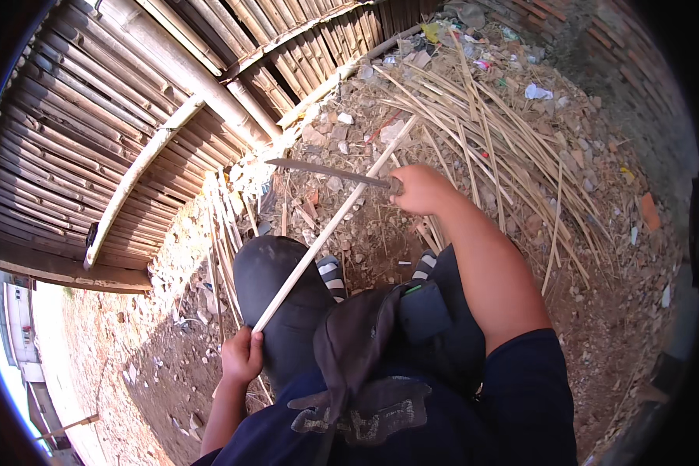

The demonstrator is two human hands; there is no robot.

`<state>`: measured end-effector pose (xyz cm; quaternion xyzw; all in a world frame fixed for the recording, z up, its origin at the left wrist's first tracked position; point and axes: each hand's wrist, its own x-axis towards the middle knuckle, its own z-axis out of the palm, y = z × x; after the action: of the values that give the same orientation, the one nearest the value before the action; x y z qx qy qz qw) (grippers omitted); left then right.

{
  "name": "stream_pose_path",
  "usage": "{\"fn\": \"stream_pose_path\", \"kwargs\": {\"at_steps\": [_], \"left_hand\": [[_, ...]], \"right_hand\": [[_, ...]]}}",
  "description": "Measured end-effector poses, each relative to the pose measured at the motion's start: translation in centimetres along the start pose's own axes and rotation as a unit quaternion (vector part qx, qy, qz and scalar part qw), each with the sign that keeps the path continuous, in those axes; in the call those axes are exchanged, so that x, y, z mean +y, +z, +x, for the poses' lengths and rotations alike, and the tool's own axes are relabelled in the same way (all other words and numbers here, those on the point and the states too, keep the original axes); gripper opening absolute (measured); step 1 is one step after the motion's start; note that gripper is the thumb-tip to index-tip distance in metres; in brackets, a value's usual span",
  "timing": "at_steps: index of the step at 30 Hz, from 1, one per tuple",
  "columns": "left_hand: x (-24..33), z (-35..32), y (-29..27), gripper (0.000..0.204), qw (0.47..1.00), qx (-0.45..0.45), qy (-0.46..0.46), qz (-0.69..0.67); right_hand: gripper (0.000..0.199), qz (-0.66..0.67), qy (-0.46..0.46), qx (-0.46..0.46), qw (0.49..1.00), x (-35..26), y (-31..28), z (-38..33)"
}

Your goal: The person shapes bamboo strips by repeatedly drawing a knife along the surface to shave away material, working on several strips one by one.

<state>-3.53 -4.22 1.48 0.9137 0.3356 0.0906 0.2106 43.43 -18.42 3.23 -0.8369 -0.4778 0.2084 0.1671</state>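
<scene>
Beside my left knee, my left hand (242,355) is closed around the near end of a long pale bamboo strip (328,231). The strip slants up across my thigh to the far right, its other end beyond my feet. My right hand (421,190) grips the handle of a long dark-bladed knife (330,172). Its blade points left and crosses the strip near the far end; whether the edge touches the strip I cannot tell. The knife's handle is mostly hidden in my fist.
A heap of split bamboo strips (505,147) lies on the rubble-strewn ground at the far right. More strips (224,233) lie beside my left knee. A bamboo slat wall (109,155) stands at the left, and a brick wall (621,46) at the far right. My sandalled feet (332,276) are between.
</scene>
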Motion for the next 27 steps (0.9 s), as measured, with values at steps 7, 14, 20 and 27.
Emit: {"fn": "stream_pose_path", "kwargs": {"at_steps": [7, 14, 20, 27], "left_hand": [[0.9, 0.9, -1.5, 0.042, 0.999, -0.031, -0.006, 0.015], [-0.1, 1.1, -0.3, 0.042, 0.999, -0.022, -0.001, -0.036], [0.3, 1.0, -0.9, 0.041, 0.999, -0.031, 0.000, 0.020], [0.3, 0.8, -0.9, 0.042, 0.999, -0.021, -0.012, -0.021]], "right_hand": [[0.038, 0.030, 0.086, 0.064, 0.994, 2.1, -0.1, 1.3], [0.037, 0.035, 0.078, 0.116, 0.990, 4.7, -1.2, -0.2], [0.042, 0.106, 0.149, 0.160, 0.970, 2.9, -3.2, -0.3], [0.035, -0.008, 0.005, 0.119, 0.993, 0.7, -1.7, -1.4]]}}
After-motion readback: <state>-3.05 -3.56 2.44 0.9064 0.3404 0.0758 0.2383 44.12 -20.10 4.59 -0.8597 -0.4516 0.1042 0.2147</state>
